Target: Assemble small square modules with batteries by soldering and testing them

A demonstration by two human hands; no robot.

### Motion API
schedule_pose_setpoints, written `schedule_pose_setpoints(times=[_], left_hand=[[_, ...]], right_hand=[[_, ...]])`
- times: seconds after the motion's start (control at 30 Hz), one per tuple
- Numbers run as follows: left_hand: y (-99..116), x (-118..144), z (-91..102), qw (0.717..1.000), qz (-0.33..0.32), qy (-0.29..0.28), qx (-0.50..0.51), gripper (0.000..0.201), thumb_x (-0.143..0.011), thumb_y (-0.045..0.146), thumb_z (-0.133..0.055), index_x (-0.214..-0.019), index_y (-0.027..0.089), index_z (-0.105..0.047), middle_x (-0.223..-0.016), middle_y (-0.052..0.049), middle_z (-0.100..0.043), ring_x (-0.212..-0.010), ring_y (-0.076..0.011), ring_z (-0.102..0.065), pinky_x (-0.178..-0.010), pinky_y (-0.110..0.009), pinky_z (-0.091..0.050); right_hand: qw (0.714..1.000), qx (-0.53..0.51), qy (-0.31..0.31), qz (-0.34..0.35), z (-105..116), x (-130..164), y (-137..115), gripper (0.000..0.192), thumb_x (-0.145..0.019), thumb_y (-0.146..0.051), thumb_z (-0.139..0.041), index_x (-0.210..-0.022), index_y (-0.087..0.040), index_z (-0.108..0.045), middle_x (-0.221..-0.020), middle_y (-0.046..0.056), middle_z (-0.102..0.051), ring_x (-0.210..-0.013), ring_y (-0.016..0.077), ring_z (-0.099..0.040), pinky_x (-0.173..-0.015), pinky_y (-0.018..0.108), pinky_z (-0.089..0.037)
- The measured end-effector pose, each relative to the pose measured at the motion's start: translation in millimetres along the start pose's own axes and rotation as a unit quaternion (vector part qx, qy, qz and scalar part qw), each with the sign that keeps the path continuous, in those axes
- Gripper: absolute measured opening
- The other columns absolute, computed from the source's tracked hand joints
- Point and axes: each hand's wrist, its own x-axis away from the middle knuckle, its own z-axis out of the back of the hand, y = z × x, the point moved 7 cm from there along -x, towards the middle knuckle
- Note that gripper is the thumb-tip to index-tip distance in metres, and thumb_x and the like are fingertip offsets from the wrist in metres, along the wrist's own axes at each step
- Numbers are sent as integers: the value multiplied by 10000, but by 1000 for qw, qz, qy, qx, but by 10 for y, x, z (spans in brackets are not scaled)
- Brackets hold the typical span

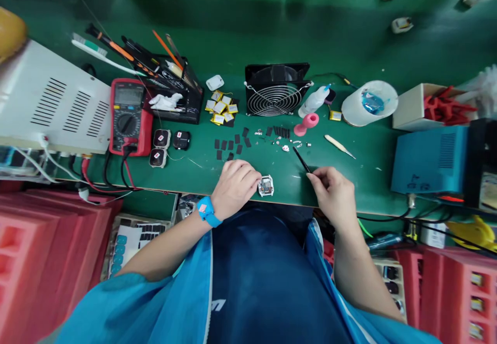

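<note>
While our left hand (235,186) pins the small open device (266,185) at the green tabletop's (349,178) near edge, our right hand (334,191), closed around black tweezers (301,159), should work gently and steadily.

Left hand (235,186) is curled knuckles-up with fingertips pinched together, right hand (334,191) is in a pen-style pinch, both forearms angled inward.

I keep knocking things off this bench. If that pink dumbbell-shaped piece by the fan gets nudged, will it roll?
The pink dumbbell-shaped piece lies on its side with rounded flared ends, so it would probably roll, likely in a curve. It looks small and light, perhaps rubbery. The white squeeze bottle close behind might stop it.
</note>
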Motion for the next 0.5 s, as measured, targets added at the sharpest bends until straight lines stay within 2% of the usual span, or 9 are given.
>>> schedule_pose_setpoints(times=[0.1, 0.2, 0.3, 0.37, 0.43, 0.5], left_hand=[[24, 0, -30, 999, -9, 5, 33, 121, -1007, 176, -569, -1002, 186, -689, -930, -51, -704, -929, -211, -613, -852, -382, -465], [32, 39, -24, 998, -6, 21, 67, 174, -1008, 139, -548, -1057, 199, -703, -984, -58, -729, -976, -206, -648, -888, -389, -506], [59, 99, 0, 996, -8, 37, 86, 171, -1002, 153, -579, -1104, 210, -704, -1037, -53, -758, -1040, -207, -684, -971, -415, -530], [93, 140, -13, 996, -14, 26, 87, 183, -988, 256, -645, -1160, 223, -700, -1102, -60, -765, -1115, -234, -689, -1044, -467, -516], [121, 180, -52, 996, -12, 0, 85, 329, -950, 386, -708, -1239, 232, -681, -1191, -80, -753, -1205, -278, -664, -1108, -536, -478], [137, 214, -85, 997, -6, -12, 81, 435, -926, 435, -732, -1296, 221, -654, -1240, -101, -740, -1260, -306, -639, -1143, -580, -446]], right_hand=[[983, -174, -16, -59, -112, 53, -33, 206, -918, -412, -668, -951, -222, -596, -709, -31, -631, -513, 133, -607, -522, 273, -502], [948, -309, -28, -70, -202, 98, -118, 186, -911, -384, -703, -948, -224, -615, -852, -8, -650, -644, 142, -722, -618, 289, -610], [943, -331, -15, -36, -210, 111, -212, 126, -903, -327, -736, -863, -223, -679, -909, 20, -665, -760, 160, -739, -710, 322, -644], [948, -317, -19, -10, -227, 113, -274, 71, -888, -289, -759, -858, -233, -727, -881, 32, -715, -785, 179, -730, -725, 340, -642], [951, -307, -33, 6, -264, 116, -326, 28, -885, -265, -762, -867, -243, -760, -868, 40, -767, -801, 198, -739, -743, 357, -638], [949, -312, -49, 12, -310, 120, -367, 37, -904, -254, -738, -893, -252, -773, -901, 41, -800, -831, 208, -759, -778, 369, -637]])
